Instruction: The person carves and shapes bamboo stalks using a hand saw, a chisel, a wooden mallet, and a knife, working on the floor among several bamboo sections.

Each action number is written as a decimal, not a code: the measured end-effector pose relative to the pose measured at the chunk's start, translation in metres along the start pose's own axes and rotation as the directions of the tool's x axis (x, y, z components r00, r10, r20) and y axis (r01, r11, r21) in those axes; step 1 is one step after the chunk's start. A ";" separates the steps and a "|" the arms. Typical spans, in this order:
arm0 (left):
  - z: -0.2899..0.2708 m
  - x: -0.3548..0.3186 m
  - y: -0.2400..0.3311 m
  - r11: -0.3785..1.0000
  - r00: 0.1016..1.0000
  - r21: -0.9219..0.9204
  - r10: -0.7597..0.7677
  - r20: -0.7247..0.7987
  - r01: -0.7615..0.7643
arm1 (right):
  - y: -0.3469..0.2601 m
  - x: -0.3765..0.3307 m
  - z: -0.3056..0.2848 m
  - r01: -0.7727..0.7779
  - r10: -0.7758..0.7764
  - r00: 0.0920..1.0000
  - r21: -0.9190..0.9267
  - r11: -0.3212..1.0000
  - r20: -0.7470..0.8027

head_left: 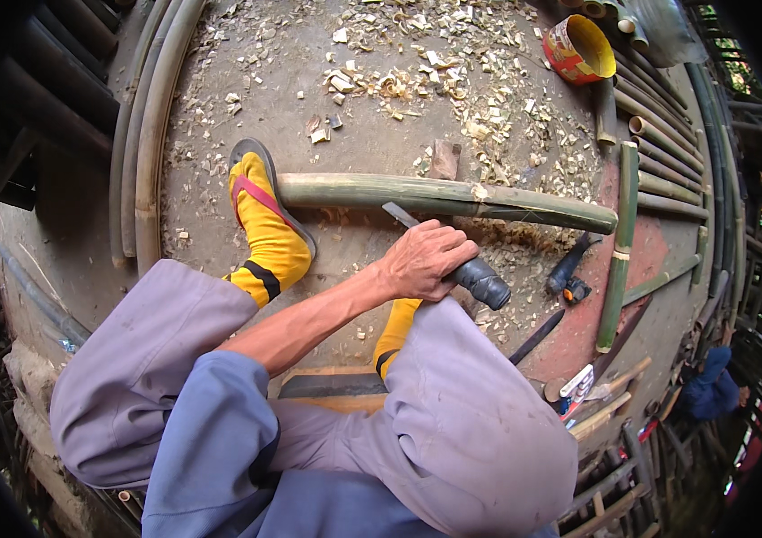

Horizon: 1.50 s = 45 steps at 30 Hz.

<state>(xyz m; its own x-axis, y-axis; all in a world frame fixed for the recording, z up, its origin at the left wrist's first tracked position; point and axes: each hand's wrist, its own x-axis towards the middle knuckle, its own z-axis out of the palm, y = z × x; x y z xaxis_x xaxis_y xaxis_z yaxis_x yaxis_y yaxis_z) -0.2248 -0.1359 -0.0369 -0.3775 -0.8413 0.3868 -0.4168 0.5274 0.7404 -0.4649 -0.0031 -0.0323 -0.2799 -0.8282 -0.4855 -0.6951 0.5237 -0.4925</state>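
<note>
My left hand point(428, 260) is closed around a chisel-like tool, resting near my right knee. Its flat metal blade point(399, 214) points up and left toward a green bamboo pole point(524, 203), and its thick handle point(485, 283) is wrapped in black tape. The blade tip lies close to the pole's near side; whether they touch I cannot tell. The pole lies crosswise in front of me, its left end against my left foot point(264, 215) in a yellow sock and flip-flop. A pale nick shows on the pole's upper side. My right hand is out of view.
Wood chips point(435, 72) litter the ground beyond the pole, near a wooden block point(445, 160). To the right are a black power tool point(569, 267), a dark blade point(538, 336), another bamboo length point(619, 251), stacked bamboo point(663, 143), a red-yellow bucket point(578, 49) and a person in blue point(711, 387).
</note>
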 end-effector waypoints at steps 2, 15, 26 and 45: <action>0.003 -0.002 -0.003 0.999 0.999 0.028 0.045 0.002 -0.045 | 0.002 0.001 0.009 0.008 -0.008 1.000 0.011 1.000 -0.028; 0.009 -0.008 -0.011 0.998 0.998 0.029 0.060 -0.002 -0.060 | 0.001 -0.001 0.013 0.031 -0.028 0.999 0.087 0.996 -0.039; 0.009 0.024 -0.021 0.980 0.979 -0.023 -0.197 -0.051 0.196 | -0.026 -0.012 -0.050 0.235 -0.268 0.962 0.348 0.908 0.049; 0.006 0.047 -0.042 0.890 0.882 0.036 -0.443 -0.162 0.454 | -0.182 0.010 -0.167 0.606 -0.472 0.783 0.325 0.726 -0.406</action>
<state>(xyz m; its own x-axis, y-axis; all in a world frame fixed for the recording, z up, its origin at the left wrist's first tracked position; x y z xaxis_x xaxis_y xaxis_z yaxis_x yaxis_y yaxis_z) -0.2307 -0.1970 -0.0529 -0.0142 -0.9947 0.1017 -0.5724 0.0914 0.8149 -0.4519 -0.1401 0.1732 -0.1603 -0.9763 0.1456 -0.4594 -0.0568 -0.8864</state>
